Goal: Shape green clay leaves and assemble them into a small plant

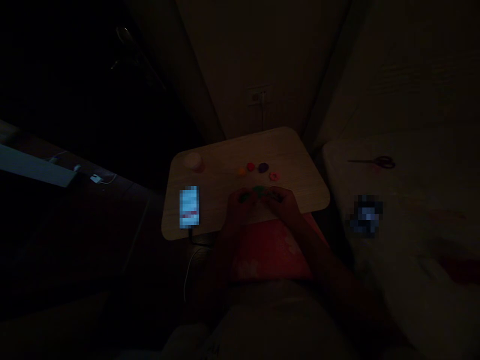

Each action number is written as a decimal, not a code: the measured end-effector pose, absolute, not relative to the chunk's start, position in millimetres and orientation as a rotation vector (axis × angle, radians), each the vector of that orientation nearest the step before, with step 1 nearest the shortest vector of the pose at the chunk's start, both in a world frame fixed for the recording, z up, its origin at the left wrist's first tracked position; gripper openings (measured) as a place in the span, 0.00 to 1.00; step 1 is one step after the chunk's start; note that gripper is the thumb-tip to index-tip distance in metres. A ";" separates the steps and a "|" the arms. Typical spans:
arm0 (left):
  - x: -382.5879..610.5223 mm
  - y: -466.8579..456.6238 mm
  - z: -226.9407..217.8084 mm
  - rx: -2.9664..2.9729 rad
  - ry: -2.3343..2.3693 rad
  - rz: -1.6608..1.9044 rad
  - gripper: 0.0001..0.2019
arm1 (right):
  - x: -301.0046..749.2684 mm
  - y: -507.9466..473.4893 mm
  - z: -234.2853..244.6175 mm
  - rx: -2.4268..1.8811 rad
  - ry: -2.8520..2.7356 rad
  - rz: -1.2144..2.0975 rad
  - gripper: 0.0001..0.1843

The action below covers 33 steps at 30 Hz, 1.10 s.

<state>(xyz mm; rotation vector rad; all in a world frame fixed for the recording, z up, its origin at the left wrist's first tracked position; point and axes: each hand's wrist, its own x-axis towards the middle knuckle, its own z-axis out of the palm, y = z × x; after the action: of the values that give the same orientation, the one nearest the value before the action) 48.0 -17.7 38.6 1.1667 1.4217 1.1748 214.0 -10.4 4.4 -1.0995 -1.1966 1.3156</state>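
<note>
In dim light, my left hand [237,205] and my right hand [284,202] meet over the near edge of a small wooden table. Between their curled fingers is a small green piece [258,190], soft-looking like modelling clay, though its exact shape is too dark to make out. Just beyond the fingers lie an orange piece [241,172], a red round piece [250,166], a dark purple round piece [263,167] and a pink flower-shaped piece [274,176].
On the table [217,200] are a lit phone [189,207] with a cable and a pale cup-like container [193,161]. Scissors [383,161] and a blurred dark object [366,216] rest on a pale surface at right. A wall socket [258,96] is behind.
</note>
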 end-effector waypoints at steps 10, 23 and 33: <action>47.9 -17.0 32.6 1.303 1.409 1.153 0.08 | 214.3 -9.3 2.5 -1.104 -1.235 1.298 0.14; 8.2 -1.5 31.2 1.156 1.794 1.475 0.12 | 219.0 -10.3 5.3 -1.203 -1.127 1.156 0.14; -27.7 43.3 19.3 1.710 1.986 1.052 0.07 | 218.9 -9.5 10.9 -1.132 -1.173 1.230 0.14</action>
<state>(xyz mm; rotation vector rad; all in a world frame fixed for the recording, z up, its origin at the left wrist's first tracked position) -27.7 43.3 19.3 1.7095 1.9861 1.0522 218.9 -9.5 10.9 -1.1318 -1.1729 1.2305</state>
